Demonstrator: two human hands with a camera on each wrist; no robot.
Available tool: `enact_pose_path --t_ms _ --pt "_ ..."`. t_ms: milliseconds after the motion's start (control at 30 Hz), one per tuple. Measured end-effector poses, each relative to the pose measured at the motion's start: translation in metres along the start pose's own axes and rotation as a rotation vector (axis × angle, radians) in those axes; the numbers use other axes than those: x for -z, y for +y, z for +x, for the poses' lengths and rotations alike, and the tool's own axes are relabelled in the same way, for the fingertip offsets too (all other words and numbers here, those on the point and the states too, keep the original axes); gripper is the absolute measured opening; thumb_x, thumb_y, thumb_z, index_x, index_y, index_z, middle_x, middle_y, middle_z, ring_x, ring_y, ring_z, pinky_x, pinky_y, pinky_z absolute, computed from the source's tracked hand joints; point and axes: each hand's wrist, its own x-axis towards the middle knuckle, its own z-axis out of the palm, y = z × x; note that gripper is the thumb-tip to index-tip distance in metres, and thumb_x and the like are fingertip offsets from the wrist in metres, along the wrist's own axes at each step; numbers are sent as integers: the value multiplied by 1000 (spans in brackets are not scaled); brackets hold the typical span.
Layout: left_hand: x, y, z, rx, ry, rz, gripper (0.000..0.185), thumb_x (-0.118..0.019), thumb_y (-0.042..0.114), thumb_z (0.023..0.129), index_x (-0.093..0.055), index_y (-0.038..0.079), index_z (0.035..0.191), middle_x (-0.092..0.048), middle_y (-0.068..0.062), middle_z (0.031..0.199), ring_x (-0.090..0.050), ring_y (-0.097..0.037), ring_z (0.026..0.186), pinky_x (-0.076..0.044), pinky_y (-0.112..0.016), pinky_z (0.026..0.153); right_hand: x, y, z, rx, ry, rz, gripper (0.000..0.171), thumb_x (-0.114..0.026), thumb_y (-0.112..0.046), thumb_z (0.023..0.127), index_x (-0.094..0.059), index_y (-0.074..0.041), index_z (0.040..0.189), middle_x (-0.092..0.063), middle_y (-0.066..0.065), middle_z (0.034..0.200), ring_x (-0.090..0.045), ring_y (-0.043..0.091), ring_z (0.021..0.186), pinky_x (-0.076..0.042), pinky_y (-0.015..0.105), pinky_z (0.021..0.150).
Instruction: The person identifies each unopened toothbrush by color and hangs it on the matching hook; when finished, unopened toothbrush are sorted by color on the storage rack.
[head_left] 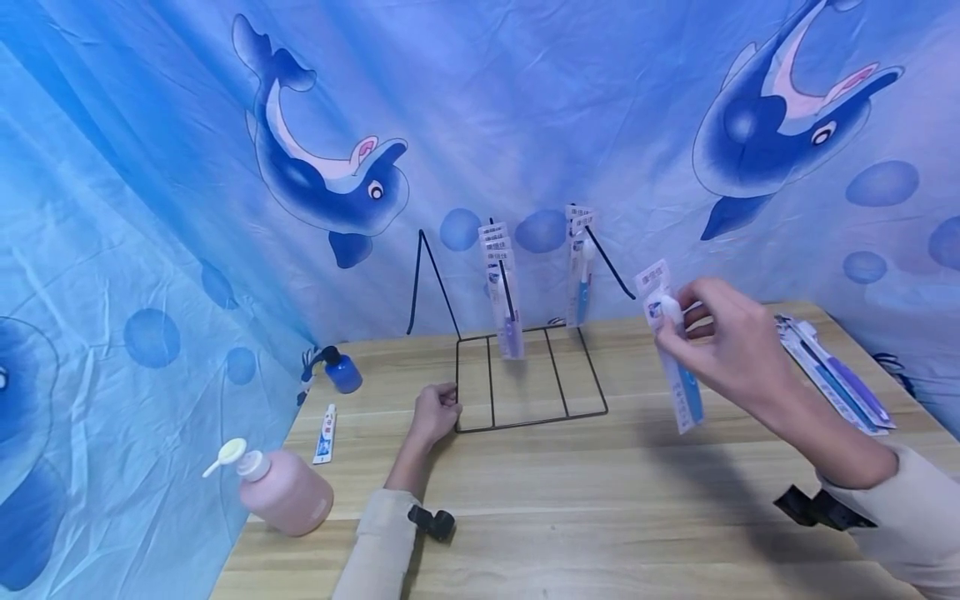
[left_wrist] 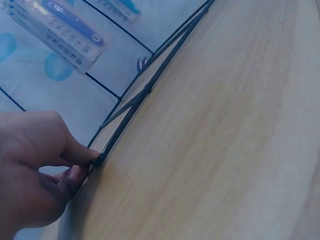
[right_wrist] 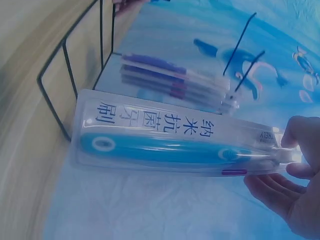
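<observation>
In the head view my left hand [head_left: 435, 412] is at the front left corner of a black wire display rack [head_left: 532, 422]. The left wrist view shows thumb and fingertips pinching the rack's base wire [left_wrist: 120, 128]. To the right of the rack, my right hand [head_left: 731, 346] holds a packaged blue toothbrush [head_left: 688, 393] near its top, the pack hanging tilted. In the right wrist view this toothbrush [right_wrist: 165, 149] shows its blue handle through clear plastic. Several packs with a purple toothbrush [head_left: 512, 333] hang on the middle hook, and blue toothbrush packs [head_left: 582, 293] on the right hook.
More packaged toothbrushes [head_left: 840, 379] lie at the table's right. On the left stand a pink pump bottle [head_left: 288, 493] and a small blue bottle [head_left: 344, 375], with a toothpaste tube [head_left: 325, 435] lying between them. A blue dolphin-print curtain [head_left: 487, 100] hangs behind the wooden table [head_left: 555, 517].
</observation>
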Motion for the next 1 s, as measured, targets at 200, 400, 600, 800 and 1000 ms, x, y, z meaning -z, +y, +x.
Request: enact_pose_path --t_ms 200,400,600,800,1000 --pt "-2 0 0 2 -4 -2 45 -64 -12 79 -59 -14 124 -63 -15 95 -61 -24 87 -58 -33 81 -14 -3 -6 -12 -30 28 18 -73 -1 78 -60 -3 90 -61 6 84 -65 17 69 -55 12 60" --pt "-2 3 1 2 -17 6 45 -63 -12 81 -58 -15 126 -63 -16 97 -61 -24 89 -58 -32 81 -34 7 0 -52 -48 70 16 -73 -1 80 -60 -3 90 -62 8 85 -66 20 71 -60 27 58" --pt "2 7 1 -12 -8 9 45 -63 -13 81 -56 -17 126 -63 -19 98 -61 -27 89 -58 -33 81 -64 25 27 -75 -10 79 16 -71 -5 82 -56 -2 87 -60 10 83 -64 24 73 -57 30 55" --pt "1 3 -1 3 -22 17 45 -64 -12 82 -57 -16 126 -63 -16 96 -61 -24 88 -58 -32 81 -98 46 53 -3 81 74 18 -66 -6 82 -48 -4 80 -47 7 73 -43 20 66 -35 29 53" --pt "-2 0 -1 -6 -6 10 44 -64 -12 81 -58 -16 124 -63 -16 95 -62 -25 87 -58 -31 79 -113 54 69 -36 106 95 20 -62 -12 86 -45 -2 80 -40 5 70 -34 21 63 -29 32 55"
